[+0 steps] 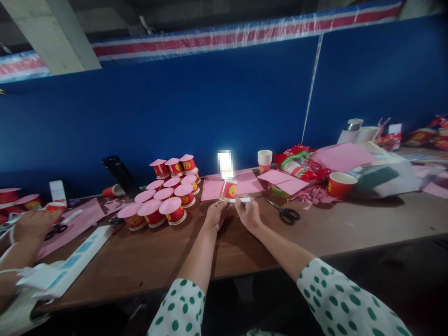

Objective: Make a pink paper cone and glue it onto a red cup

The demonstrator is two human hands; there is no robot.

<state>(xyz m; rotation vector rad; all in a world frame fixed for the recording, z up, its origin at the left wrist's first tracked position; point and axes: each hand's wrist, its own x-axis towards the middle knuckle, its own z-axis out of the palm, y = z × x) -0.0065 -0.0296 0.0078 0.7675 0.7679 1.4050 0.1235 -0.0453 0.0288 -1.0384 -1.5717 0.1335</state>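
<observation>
The held red paper cup (227, 187) bears illegibly small gold print (232, 190); coarse pixels obscure a glowing white rectangle (224, 162).

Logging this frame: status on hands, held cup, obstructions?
Left hand holding red paper cup with gold emblem. Right hand holding slim white stick beside cup. Black-handled scissors to the right, clear of both.

Red-and-gold cup (229, 190), green-dotted white sleeves (345, 298)

Both hands (215, 215) (249, 215) — side by side, half-curled
</observation>
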